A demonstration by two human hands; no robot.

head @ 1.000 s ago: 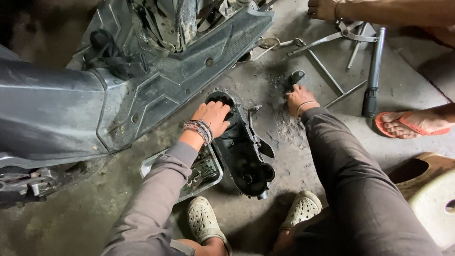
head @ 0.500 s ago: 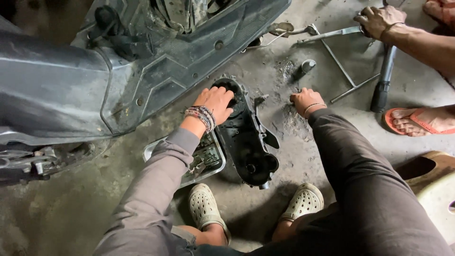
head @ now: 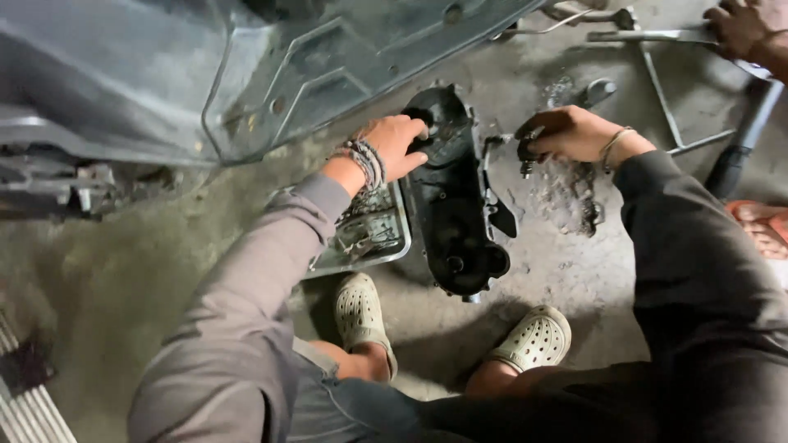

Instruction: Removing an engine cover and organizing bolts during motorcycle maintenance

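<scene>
Head-camera view looks down on a person crouched on a stained concrete floor point(head: 123, 279) beside the grey plastic underbody of a scooter point(head: 246, 74), at work on a long, black, grease-coated metal engine cover point(head: 455, 205) that lies flat on the floor between the knees, its hollow inner side facing up. Left hand point(head: 394, 146), beaded bands at the wrist, rests open with fingers spread on the cover's upper, rounded end, pressing rather than gripping. Right hand point(head: 566, 135) is curled shut around a small dark part or tool point(head: 525, 152) just beside the cover's right edge; what exactly it is cannot be made out. A shallow metal tray of small greasy parts point(head: 365, 230) sits against the cover's left side, and two pale perforated clogs point(head: 533, 336) frame its lower end. At top right another person's hand point(head: 739, 29) grips a long metal bar point(head: 648, 35) near a thin steel stand frame point(head: 681, 123), well apart from the cover. Done well, the work in hand would seem to call for steady downward pressure from the left hand so the oily cover cannot slide, and a firm pinch on the small piece, brought squarely to the cover's edge.
</scene>
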